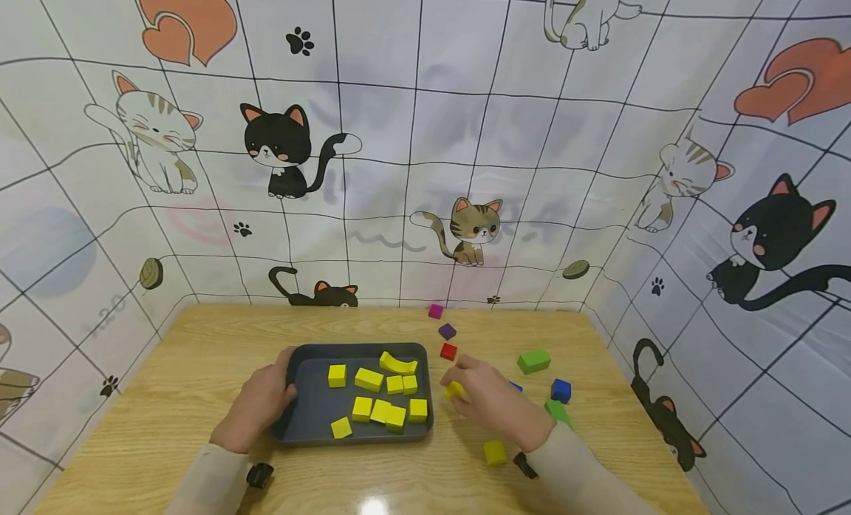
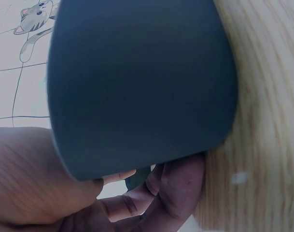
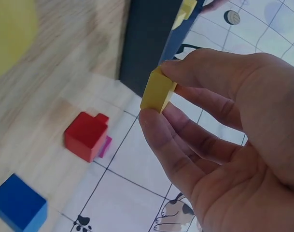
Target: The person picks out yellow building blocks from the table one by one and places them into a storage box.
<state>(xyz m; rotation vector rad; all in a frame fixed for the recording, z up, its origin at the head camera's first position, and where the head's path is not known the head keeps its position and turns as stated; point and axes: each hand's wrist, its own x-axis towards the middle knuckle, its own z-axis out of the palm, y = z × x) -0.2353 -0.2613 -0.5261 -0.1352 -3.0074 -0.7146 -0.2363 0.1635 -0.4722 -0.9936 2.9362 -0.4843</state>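
Observation:
A dark grey tray (image 1: pixel 312 397) lies on the wooden table with several yellow blocks (image 1: pixel 368 380) in it, one of them a curved piece. My left hand (image 1: pixel 261 398) grips the tray's left side, thumb at the rim and fingers reaching beneath the edge in the left wrist view. Just beyond the tray's right wall, my right hand (image 1: pixel 488 398) pinches a yellow block (image 3: pixel 158 90) between thumb and fingertips. Another yellow block (image 1: pixel 495 453) rests on the table below the right hand, near the wrist.
Behind the right hand lie a red block (image 1: pixel 448 351), a purple block (image 1: pixel 448 331) and a magenta block (image 1: pixel 435 311). To its right are green blocks (image 1: pixel 534 361) and blue blocks (image 1: pixel 561 391). A cat-printed sheet (image 1: pixel 399 131) rises along the table's back and sides.

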